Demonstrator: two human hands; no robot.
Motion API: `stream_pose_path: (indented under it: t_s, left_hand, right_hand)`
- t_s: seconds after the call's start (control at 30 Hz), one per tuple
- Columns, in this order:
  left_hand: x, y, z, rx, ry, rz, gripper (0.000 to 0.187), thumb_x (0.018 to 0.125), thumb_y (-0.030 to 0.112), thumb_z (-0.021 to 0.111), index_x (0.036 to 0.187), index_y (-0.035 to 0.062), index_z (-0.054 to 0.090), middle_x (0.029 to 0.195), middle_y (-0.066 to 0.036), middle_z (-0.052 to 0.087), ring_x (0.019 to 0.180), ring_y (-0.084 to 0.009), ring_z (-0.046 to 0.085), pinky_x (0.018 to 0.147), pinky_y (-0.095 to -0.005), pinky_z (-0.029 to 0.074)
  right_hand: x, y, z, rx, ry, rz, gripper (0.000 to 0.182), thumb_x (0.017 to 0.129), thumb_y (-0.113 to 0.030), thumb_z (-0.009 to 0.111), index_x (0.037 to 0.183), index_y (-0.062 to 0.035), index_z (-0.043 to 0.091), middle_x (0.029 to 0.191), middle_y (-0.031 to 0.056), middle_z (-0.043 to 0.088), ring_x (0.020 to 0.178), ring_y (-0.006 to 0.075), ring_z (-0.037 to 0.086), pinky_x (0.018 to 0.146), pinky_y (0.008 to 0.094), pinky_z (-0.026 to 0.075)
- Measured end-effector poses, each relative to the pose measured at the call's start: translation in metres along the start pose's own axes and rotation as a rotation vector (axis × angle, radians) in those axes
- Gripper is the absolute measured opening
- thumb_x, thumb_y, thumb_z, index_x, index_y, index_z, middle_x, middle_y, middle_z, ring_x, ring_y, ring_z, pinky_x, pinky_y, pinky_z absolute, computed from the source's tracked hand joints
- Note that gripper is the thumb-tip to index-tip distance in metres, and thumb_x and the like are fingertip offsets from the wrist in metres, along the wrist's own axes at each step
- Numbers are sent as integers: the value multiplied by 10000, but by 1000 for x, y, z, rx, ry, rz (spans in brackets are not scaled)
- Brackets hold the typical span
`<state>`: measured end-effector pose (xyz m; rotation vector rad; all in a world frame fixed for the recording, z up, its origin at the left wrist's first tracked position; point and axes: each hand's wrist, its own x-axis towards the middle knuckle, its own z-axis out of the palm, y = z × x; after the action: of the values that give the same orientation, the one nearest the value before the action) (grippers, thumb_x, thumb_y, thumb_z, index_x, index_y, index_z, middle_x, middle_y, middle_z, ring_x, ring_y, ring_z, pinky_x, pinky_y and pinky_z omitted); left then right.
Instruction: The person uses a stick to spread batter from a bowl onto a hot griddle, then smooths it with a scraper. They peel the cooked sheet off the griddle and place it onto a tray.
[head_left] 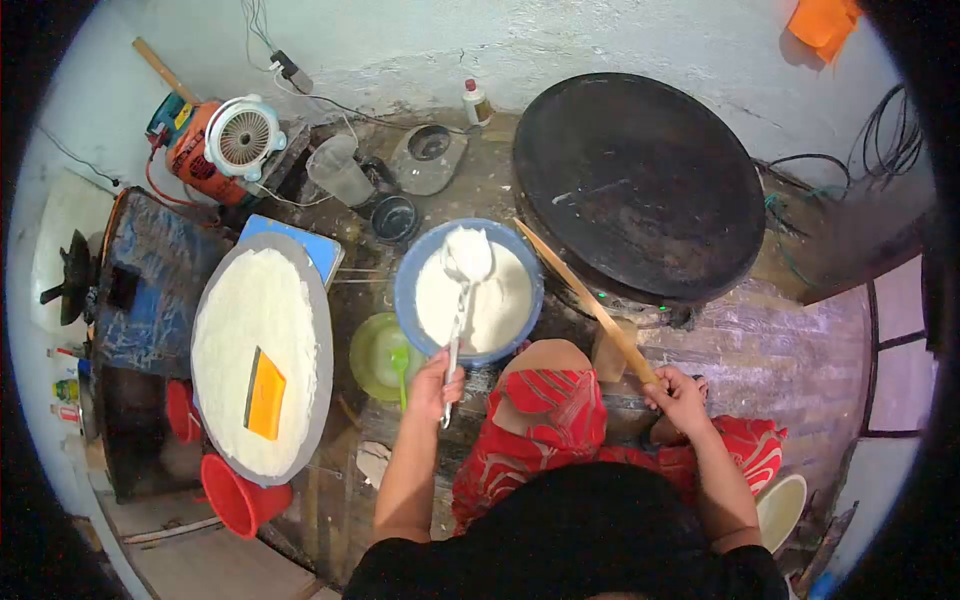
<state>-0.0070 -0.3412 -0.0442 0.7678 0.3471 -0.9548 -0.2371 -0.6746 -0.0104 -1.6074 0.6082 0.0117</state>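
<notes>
My left hand (436, 386) is closed round the handle of a metal ladle (461, 312). The ladle's bowl is heaped with white batter and sits over a blue basin (404, 292) that holds more of the same batter. In my right hand (679, 399) is the near end of a long, flat wooden spatula (590, 300). Its pointed far end lies between the basin and a large round black griddle (640, 190). Some small pale marks show on the griddle's dark surface. My right fingers are wrapped round the wood.
At left, an oval grey-rimmed board (323, 350) carries a white sheet with an orange-handled scraper (265, 395) on it. A green bowl (362, 375), a red bucket (235, 500), a clear jug (340, 170) and a fan (245, 137) stand around. Cables run along the wall.
</notes>
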Motion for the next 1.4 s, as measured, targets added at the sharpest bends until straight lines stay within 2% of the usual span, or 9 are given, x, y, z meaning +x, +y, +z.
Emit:
stream_pose_path:
  t_s: [0.1, 0.2, 0.33, 0.6, 0.7, 0.87, 1.1, 1.3, 1.4]
  left_hand:
    - [19, -20, -14, 183, 296, -91, 183, 890, 183, 305, 955, 106, 457, 571, -63, 452, 369, -111, 349, 309, -214, 263]
    - [10, -24, -34, 191, 228, -104, 167, 889, 178, 308, 940, 105, 450, 576, -66, 453, 370, -112, 350, 307, -213, 259]
    - [-23, -4, 2, 144, 346, -86, 155, 891, 188, 332, 980, 131, 445, 578, -72, 449, 386, -121, 355, 318, -232, 282]
    - [-26, 41, 106, 238, 187, 195, 256, 872, 226, 395, 1120, 160, 399, 615, -78, 480, 425, -131, 401, 344, -224, 308]
    - [-4, 50, 140, 239, 88, 255, 348, 870, 209, 398, 1208, 155, 336, 639, -91, 489, 444, -137, 427, 356, -226, 317]
    - [57, 49, 189, 241, 44, 329, 450, 845, 137, 394, 1275, 141, 261, 624, -73, 472, 440, -128, 419, 363, -237, 334]
    - [137, 32, 222, 337, 52, 391, 409, 849, 81, 374, 1247, 131, 298, 605, -40, 452, 427, -105, 400, 353, -222, 333]
    - [175, 12, 221, 389, 198, 405, 372, 846, 46, 409, 1208, 127, 376, 622, -22, 451, 456, -89, 417, 368, -215, 360]
    - [178, 3, 219, 356, 214, 413, 418, 835, 29, 427, 1236, 117, 354, 625, -23, 455, 449, -91, 415, 372, -215, 359]
  right_hand:
    - [-6, -6, -1, -17, -3, 5, 129, 802, -68, 555, 906, 0, 518, 670, 8, 544, 570, 65, 508, 531, 200, 411]
    - [-14, -18, -3, -76, 9, -31, 131, 809, -66, 542, 915, 7, 516, 661, 1, 529, 590, 61, 508, 543, 197, 411]
    - [-14, -32, -2, -24, 31, 25, 142, 803, -80, 551, 914, 2, 518, 656, -8, 513, 596, 63, 500, 547, 203, 404]
    - [25, -39, -11, -259, 82, -72, 223, 800, -105, 550, 1014, -44, 531, 674, 15, 535, 629, 84, 493, 573, 231, 390]
    - [35, -54, -15, -331, 136, -53, 261, 789, -105, 558, 1044, -59, 531, 761, 74, 585, 688, 120, 540, 617, 240, 413]
    - [51, -76, -26, -487, 336, -275, 373, 751, -87, 577, 1118, -78, 509, 956, 154, 589, 808, 232, 594, 688, 287, 453]
    - [79, -101, -32, -579, 422, -269, 422, 717, -51, 570, 1130, -112, 509, 893, 142, 590, 742, 289, 574, 661, 321, 459]
    - [125, -107, -27, -696, 408, -565, 363, 720, -71, 541, 1078, -134, 533, 772, 116, 572, 696, 302, 558, 589, 380, 450]
    - [147, -105, -21, -678, 365, -549, 358, 722, -83, 540, 1076, -134, 535, 772, 112, 574, 689, 296, 562, 594, 377, 456]
